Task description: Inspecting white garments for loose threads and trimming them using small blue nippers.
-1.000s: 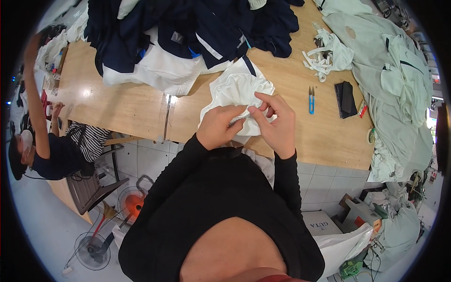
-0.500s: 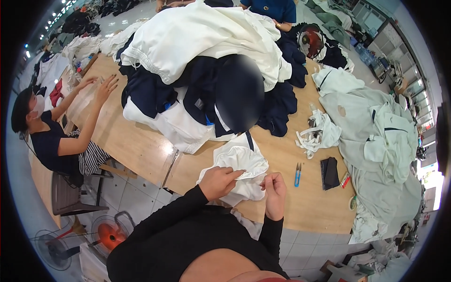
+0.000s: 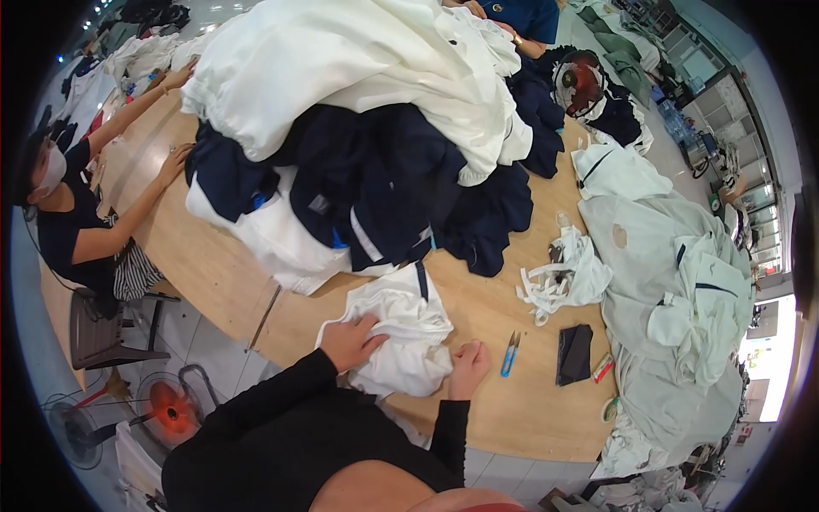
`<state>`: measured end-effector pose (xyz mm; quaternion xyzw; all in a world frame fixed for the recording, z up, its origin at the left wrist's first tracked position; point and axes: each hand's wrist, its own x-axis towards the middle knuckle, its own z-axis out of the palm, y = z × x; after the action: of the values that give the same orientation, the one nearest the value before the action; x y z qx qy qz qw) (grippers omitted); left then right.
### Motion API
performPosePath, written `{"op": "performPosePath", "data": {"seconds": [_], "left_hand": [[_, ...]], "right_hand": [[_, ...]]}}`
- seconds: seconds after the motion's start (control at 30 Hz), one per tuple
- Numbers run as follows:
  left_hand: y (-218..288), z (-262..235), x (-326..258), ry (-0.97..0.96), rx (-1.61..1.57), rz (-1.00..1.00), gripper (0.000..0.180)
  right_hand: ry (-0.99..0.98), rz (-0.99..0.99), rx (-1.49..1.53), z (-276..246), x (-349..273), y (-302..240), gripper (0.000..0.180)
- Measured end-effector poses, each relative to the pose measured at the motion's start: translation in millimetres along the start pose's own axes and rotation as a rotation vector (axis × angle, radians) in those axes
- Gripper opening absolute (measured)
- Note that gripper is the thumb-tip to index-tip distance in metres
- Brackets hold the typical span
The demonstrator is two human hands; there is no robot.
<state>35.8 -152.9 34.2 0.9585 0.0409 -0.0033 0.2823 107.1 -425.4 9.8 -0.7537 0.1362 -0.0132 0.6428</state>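
Observation:
A white garment (image 3: 399,320) with a navy strip at its far end lies bunched on the table in front of me. My left hand (image 3: 348,343) is closed on its near left side, thumb and fingers pressed into the folds. At the garment's right edge my right hand (image 3: 467,369) is closed, fingers curled in a pinch; whatever they hold is too small to make out. Blue-handled thread snips (image 3: 510,355) lie just right of that hand. Beyond the garment rises a big heap of white cloth (image 3: 341,60) and navy garments (image 3: 375,179).
On the right are white strips (image 3: 567,273), a dark folded cloth (image 3: 574,355), a tape roll (image 3: 609,410) and a pale green cloth heap (image 3: 657,256). A masked co-worker (image 3: 77,213) sits at left, another person (image 3: 525,21) stands beyond. A fan (image 3: 171,410) is lower left.
My hands have moved apart, the left now gripping the cloth and the right lower. The view has shifted. The seated co-worker's hands have moved, one now touching the heap.

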Motion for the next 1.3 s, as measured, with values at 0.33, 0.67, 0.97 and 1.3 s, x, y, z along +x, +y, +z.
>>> {"op": "performPosePath", "data": {"seconds": [0.33,0.67,0.97,1.3], "left_hand": [[-13.0,12.9,12.7,0.265,-0.18,0.109,0.028],[-11.7,13.1,18.0,0.249,-0.156,0.103,0.028],[-16.3,18.3,13.6,0.259,-0.157,0.103,0.028],[-15.0,19.3,14.5,0.266,-0.163,0.102,0.028]], "right_hand": [[0.11,-0.428,-0.422,21.8,14.5,20.4,0.025],[0.138,-0.264,-0.247,20.6,13.3,22.4,0.013],[0.155,-0.229,-0.206,23.0,12.4,17.4,0.016],[0.135,-0.338,-0.366,23.0,17.1,21.7,0.021]]}}
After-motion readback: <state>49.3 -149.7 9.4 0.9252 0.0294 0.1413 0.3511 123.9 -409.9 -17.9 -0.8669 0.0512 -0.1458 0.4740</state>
